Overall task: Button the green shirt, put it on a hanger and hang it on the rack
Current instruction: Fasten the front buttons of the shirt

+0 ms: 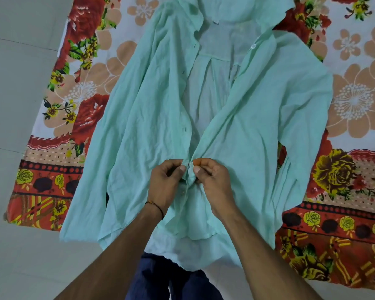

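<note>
A pale green shirt (258, 109) lies face up on a floral bedsheet, collar at the far end, its front open from the collar down to my hands. My left hand (165, 182) pinches the left front edge with the buttonholes. My right hand (212, 182) pinches the right front edge, and a small white button (191, 164) shows between my fingertips. The two edges meet at my hands, low on the shirt. Another white button (253, 46) sits near the collar on the right edge. No hanger or rack is in view.
The floral bedsheet (355, 100) in red, orange and yellow covers a bed under the shirt. Pale floor tiles (20, 83) lie to the left. My dark blue trousers (160, 278) show at the bottom, below the shirt hem.
</note>
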